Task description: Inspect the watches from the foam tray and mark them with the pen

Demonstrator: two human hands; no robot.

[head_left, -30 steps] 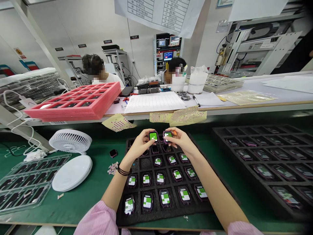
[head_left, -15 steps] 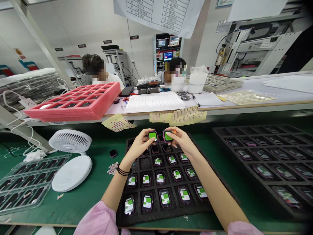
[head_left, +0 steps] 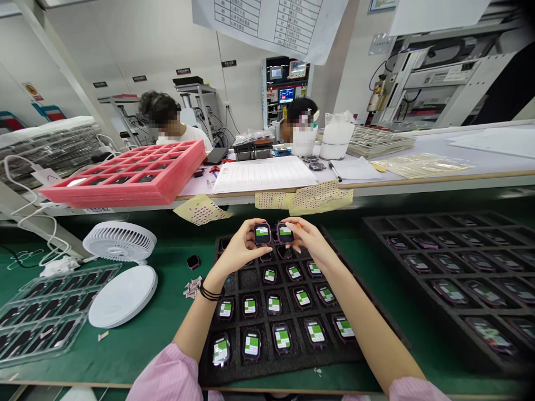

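My left hand [head_left: 241, 248] holds a square watch [head_left: 262, 233] by its edge, with the thumb spread below the screen. Close beside it, a second watch [head_left: 285, 233] is gripped by my right hand [head_left: 311, 240], whose thumb lies at the screen's upper edge. An orange bit shows near those right fingers. Both screens are dark with a white and green band. Beneath the hands lies a black foam tray [head_left: 261, 289] with rows of watches, most lit white and green. A single dark watch [head_left: 193, 262] rests on the green mat, left of the tray.
A white fan [head_left: 121, 281] and a clear plastic tray [head_left: 37, 317] stand at left. Another black tray [head_left: 422, 284] of watches is at right. A shelf edge [head_left: 376, 189] crosses ahead, bearing a pink foam tray [head_left: 125, 192] and papers. Two people sit beyond.
Both watch screens went from mostly green to dark with a white and green band. My left thumb has moved down off its screen. The people beyond have shifted their heads slightly.
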